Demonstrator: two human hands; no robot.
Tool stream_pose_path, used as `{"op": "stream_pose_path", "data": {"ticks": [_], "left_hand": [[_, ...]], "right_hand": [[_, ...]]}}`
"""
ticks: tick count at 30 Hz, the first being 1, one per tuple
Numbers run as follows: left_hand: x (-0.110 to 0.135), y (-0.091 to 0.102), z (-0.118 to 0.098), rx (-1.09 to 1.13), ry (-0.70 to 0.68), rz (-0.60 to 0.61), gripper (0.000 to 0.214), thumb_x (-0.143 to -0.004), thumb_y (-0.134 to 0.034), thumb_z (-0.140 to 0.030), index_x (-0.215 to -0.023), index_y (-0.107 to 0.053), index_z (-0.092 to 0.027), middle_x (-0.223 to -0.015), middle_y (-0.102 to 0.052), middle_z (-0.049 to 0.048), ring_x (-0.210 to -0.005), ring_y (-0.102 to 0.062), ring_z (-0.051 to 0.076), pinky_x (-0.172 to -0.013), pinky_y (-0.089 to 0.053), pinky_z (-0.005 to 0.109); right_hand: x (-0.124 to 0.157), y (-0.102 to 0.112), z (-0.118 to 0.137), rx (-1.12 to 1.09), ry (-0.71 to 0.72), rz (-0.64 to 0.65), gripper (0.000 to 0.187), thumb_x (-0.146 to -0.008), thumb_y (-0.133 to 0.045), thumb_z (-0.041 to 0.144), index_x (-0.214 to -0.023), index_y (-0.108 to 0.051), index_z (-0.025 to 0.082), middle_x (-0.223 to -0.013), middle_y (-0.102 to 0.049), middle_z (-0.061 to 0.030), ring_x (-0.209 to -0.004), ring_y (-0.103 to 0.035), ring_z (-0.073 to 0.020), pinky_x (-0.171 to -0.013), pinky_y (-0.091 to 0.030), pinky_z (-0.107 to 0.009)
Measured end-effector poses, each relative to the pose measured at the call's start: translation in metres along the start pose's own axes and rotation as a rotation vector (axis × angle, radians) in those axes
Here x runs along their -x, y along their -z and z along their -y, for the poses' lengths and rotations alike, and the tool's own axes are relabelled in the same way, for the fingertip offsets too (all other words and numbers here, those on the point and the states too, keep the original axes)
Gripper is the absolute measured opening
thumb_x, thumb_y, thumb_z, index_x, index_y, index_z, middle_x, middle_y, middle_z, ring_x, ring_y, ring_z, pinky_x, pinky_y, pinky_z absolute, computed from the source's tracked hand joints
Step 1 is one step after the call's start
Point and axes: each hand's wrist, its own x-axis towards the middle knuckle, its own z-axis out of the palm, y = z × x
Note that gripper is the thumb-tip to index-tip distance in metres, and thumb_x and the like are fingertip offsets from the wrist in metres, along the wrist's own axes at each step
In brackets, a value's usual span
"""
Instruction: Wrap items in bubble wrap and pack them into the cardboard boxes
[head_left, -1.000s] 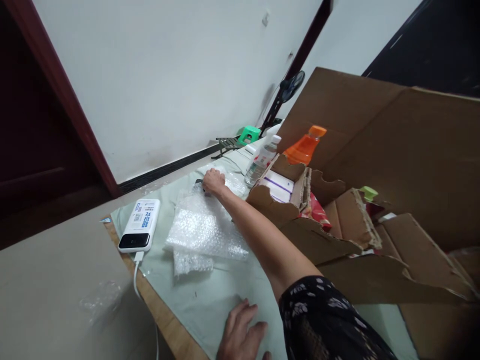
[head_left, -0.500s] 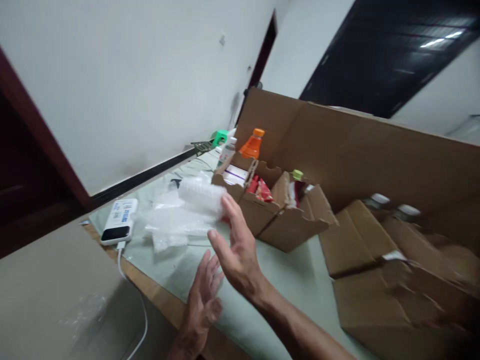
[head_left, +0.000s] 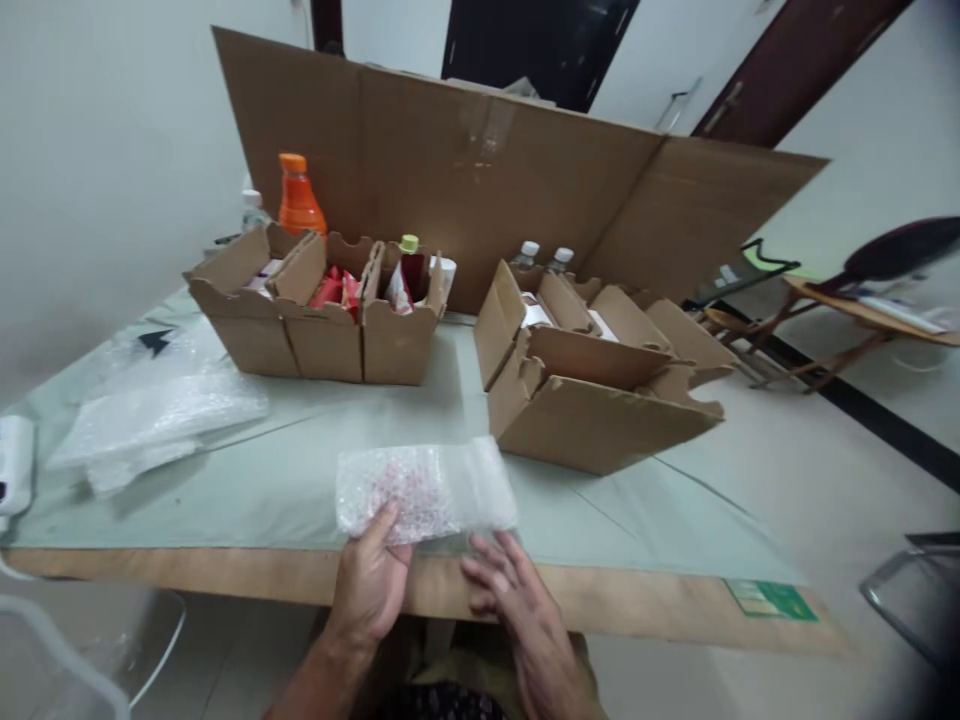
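Note:
A small bubble-wrap sheet lies at the near edge of the table. My left hand grips its near left corner, thumb on top and fingers under it. My right hand rests beside it at the table edge, fingers spread, fingertips touching the sheet's near right edge. Beyond the sheet stand two cardboard divider boxes: the left one holds red packets and a small bottle, the right one holds white items.
A pile of bubble wrap lies at the left, with a white power bank at the far left edge. An orange bottle and a tall cardboard panel stand behind the boxes. A folding chair is at the right.
My right hand drew back from the far pile carrying a bubble-wrap sheet, which now lies at the near table edge with both hands on it. The view swung right.

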Motion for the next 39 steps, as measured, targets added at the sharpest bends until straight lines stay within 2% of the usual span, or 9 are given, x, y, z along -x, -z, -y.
{"op": "stream_pose_path", "data": {"ticks": [3, 9, 14, 16, 21, 25, 30, 35, 39], "left_hand": [[0.007, 0.003, 0.007, -0.116, 0.014, -0.052, 0.053, -0.082, -0.072, -0.023, -0.133, -0.063, -0.018, -0.12, -0.074, 0.0096, -0.12, -0.066, 0.03, -0.104, -0.055, 0.045], [0.016, 0.019, -0.003, -0.341, -0.043, -0.044, 0.076, -0.07, -0.082, -0.029, -0.141, -0.056, -0.023, -0.121, -0.073, 0.008, -0.117, -0.066, 0.034, -0.1, -0.056, 0.049], [0.008, 0.039, -0.034, -0.596, -0.173, -0.206, 0.091, -0.065, -0.085, -0.044, -0.146, -0.049, -0.024, -0.115, -0.073, 0.0065, -0.11, -0.068, 0.028, -0.094, -0.057, 0.038], [0.001, 0.048, -0.042, -0.734, -0.217, -0.238, 0.094, -0.063, -0.086, -0.046, -0.146, -0.048, -0.023, -0.103, -0.075, 0.0047, -0.101, -0.07, 0.023, -0.085, -0.057, 0.03], [-0.01, 0.052, -0.05, -0.996, -0.235, -0.149, 0.083, -0.065, -0.085, -0.048, -0.138, -0.058, -0.018, -0.078, -0.072, -0.0005, -0.07, -0.064, 0.014, -0.065, -0.052, 0.021], [-0.02, 0.026, -0.054, -1.164, -0.304, -0.101, 0.081, -0.064, -0.082, -0.049, -0.136, -0.059, -0.018, -0.081, -0.072, 0.0015, -0.068, -0.063, 0.017, -0.06, -0.051, 0.024], [-0.051, 0.001, -0.04, -1.582, -0.404, 0.068, 0.074, -0.078, -0.061, -0.05, -0.143, -0.052, -0.016, -0.077, -0.068, 0.0008, -0.063, -0.061, 0.019, -0.062, -0.049, 0.029], [-0.067, 0.005, -0.035, -2.024, -0.702, 0.021, 0.067, -0.085, -0.05, -0.054, -0.142, -0.05, -0.019, -0.104, -0.068, 0.0112, -0.093, -0.065, 0.033, -0.082, -0.052, 0.045], [-0.064, -0.025, -0.015, -1.918, -0.931, 0.148, 0.063, -0.086, -0.05, -0.057, -0.135, -0.056, -0.017, -0.128, -0.062, 0.0188, -0.121, -0.056, 0.04, -0.103, -0.043, 0.059]], "right_hand": [[0.0, 0.034, 0.022, 0.06, 0.07, -0.091, 0.055, -0.096, -0.058, 0.046, -0.146, -0.048, 0.024, -0.119, -0.072, -0.0137, -0.097, -0.073, -0.0259, -0.084, -0.061, -0.043], [-0.037, 0.058, 0.047, 0.785, 0.611, -0.168, 0.033, -0.093, -0.058, 0.035, -0.124, -0.065, 0.024, -0.131, -0.064, -0.0139, -0.121, -0.06, -0.032, -0.099, -0.052, -0.053], [-0.076, 0.051, 0.045, 1.16, 0.596, -0.214, 0.058, -0.086, -0.067, 0.044, -0.133, -0.058, 0.012, -0.137, -0.059, -0.0235, -0.119, -0.058, -0.0402, -0.094, -0.05, -0.057], [-0.086, 0.05, 0.043, 1.238, 0.531, -0.166, 0.052, -0.085, -0.067, 0.039, -0.128, -0.061, 0.011, -0.131, -0.064, -0.0234, -0.113, -0.061, -0.0401, -0.091, -0.05, -0.055], [-0.083, 0.084, 0.043, 0.975, 0.336, -0.256, 0.021, -0.091, -0.052, 0.027, -0.103, -0.068, 0.019, -0.098, -0.076, -0.0112, -0.088, -0.071, -0.029, -0.081, -0.053, -0.044], [-0.057, 0.123, 0.035, 0.609, 0.272, -0.392, 0.039, -0.092, -0.056, 0.043, -0.124, -0.058, 0.021, -0.089, -0.072, -0.0054, -0.076, -0.069, -0.0218, -0.07, -0.056, -0.034], [-0.05, 0.15, 0.005, 0.815, 0.247, -0.553, 0.059, -0.087, -0.057, 0.047, -0.14, -0.048, 0.02, -0.1, -0.071, -0.01, -0.08, -0.069, -0.0265, -0.073, -0.057, -0.043], [-0.061, 0.187, 0.001, 1.036, 0.415, -0.662, 0.049, -0.091, -0.051, 0.048, -0.13, -0.056, 0.018, -0.129, -0.063, -0.0209, -0.115, -0.061, -0.0389, -0.095, -0.048, -0.06], [-0.088, 0.212, 0.028, 0.821, 0.4, -0.51, 0.056, -0.089, -0.057, 0.052, -0.136, -0.051, 0.021, -0.139, -0.058, -0.0178, -0.117, -0.063, -0.0328, -0.087, -0.055, -0.048]]}}
